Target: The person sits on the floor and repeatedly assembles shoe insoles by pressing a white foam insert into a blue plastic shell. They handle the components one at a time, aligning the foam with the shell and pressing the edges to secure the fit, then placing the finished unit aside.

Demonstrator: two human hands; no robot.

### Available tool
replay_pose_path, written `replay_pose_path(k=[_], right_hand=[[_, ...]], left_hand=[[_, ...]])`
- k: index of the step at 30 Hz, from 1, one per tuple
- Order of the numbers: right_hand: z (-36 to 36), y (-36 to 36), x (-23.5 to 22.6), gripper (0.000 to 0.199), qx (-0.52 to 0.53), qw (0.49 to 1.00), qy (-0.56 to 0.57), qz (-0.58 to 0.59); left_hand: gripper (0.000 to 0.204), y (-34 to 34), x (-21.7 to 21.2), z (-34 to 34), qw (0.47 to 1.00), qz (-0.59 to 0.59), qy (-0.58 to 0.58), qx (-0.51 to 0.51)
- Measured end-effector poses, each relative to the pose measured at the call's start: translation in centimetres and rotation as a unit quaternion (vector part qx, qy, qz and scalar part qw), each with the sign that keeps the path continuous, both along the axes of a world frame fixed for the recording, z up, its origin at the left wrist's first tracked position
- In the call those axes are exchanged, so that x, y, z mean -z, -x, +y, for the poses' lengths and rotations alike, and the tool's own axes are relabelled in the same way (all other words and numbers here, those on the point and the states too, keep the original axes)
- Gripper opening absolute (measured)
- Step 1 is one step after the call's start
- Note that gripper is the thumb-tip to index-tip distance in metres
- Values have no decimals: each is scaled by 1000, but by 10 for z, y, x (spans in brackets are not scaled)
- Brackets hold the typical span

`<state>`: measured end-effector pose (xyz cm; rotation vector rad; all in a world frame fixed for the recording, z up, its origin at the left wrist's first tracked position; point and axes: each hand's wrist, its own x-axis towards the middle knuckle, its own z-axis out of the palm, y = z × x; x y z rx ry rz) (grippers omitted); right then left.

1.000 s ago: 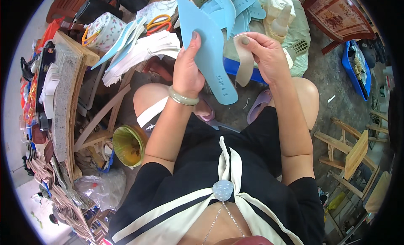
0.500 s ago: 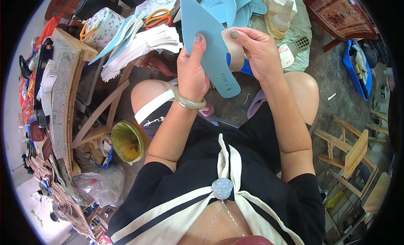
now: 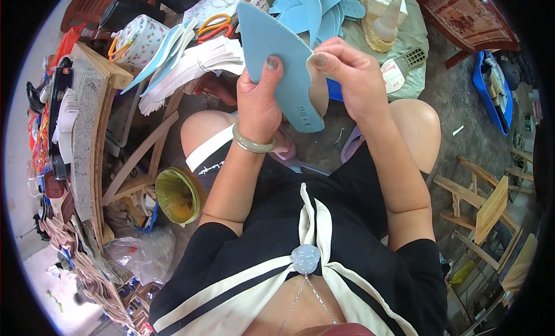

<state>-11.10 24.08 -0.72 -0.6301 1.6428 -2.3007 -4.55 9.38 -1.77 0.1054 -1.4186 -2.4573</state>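
A light-blue, insole-shaped sheet [image 3: 276, 38] is gripped in my left hand [image 3: 259, 102], thumb on its upper face and fingers beneath. Along its right edge runs a beige strip [image 3: 319, 93], curving out from under the sheet. The fingertips of my right hand [image 3: 355, 82] pinch the strip's upper end against the sheet's edge. How the strip is fastened underneath is hidden. Beyond my hands lies a pile of similar blue sheets [image 3: 326, 18].
A bundle of white strips [image 3: 199, 64] and orange-handled scissors [image 3: 215, 28] lie at the far left. A glue-stained bottle [image 3: 386, 27] stands at the far right. By my left leg is a lined bin [image 3: 176, 197]; wooden stools [image 3: 491, 212] are at the right.
The blue sheet has shifted slightly left. The beige strip, which stood away from the edge in a loop, now lies closer along it, with my right fingers at the sheet's edge.
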Motion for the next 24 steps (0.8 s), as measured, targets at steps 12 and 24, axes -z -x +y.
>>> replay_pose_path(k=[12, 24], right_hand=[[-9, 4, 5, 19, 33, 997, 0, 69], [-24, -19, 10, 22, 44, 998, -36, -20]], left_hand=[[46, -10, 7, -1, 993, -17, 78, 92], [62, 2, -11, -7, 986, 117, -55, 106]])
